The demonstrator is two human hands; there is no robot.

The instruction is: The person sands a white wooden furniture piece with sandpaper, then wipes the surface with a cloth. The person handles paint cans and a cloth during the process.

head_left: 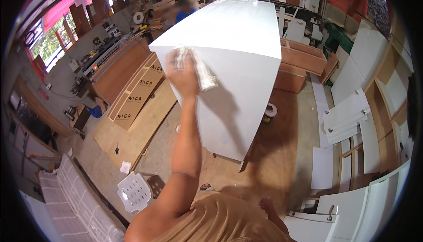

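Observation:
A large white cabinet (238, 105) stands before me, with a broad glossy top and a pale near end. My left hand (183, 72) is at the upper left corner of that end, its fingers closed on a whitish rag (205, 77) pressed to the surface. The hand and rag are a little smeared by motion. Part of the rag hangs down to the right of the hand, and the arm's shadow falls across the panel. Low at my right side hangs my right hand (265, 204), fingers loosely apart, with nothing seen in it.
Left of the cabinet lie cardboard packages (136, 90) on a plywood sheet (128, 138). A white plastic stool (134, 192) stands at lower left. Brown drawer boxes (302, 57) and white door panels (346, 116) are on the right. Another person (183, 11) is beyond the cabinet.

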